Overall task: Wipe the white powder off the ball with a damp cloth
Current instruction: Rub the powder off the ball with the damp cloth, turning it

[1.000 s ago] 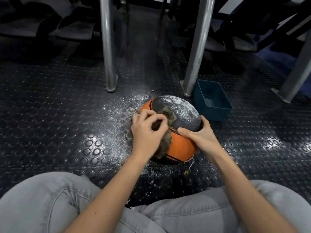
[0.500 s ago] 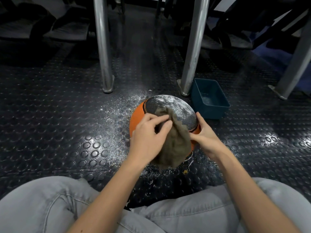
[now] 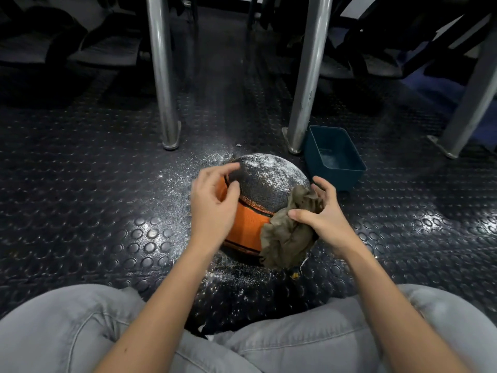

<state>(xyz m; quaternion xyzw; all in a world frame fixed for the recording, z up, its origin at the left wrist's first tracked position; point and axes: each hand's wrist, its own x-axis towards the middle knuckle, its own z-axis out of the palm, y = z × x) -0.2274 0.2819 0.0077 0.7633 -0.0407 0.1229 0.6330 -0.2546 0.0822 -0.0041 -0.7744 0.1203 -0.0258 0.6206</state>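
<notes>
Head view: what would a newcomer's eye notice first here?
The orange and black ball sits centre on the floor, its top dusted with white powder. The right hand holds a crumpled brown cloth against the ball's right side; the left hand is at its left. A blue tub stands behind it, rightward.

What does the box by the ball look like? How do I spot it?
Find the orange-and-black ball on the dark studded floor. Just past it on the right, beside a shiny metal leg, sits the box. It's the only teal, open-topped rectangle there.
</notes>
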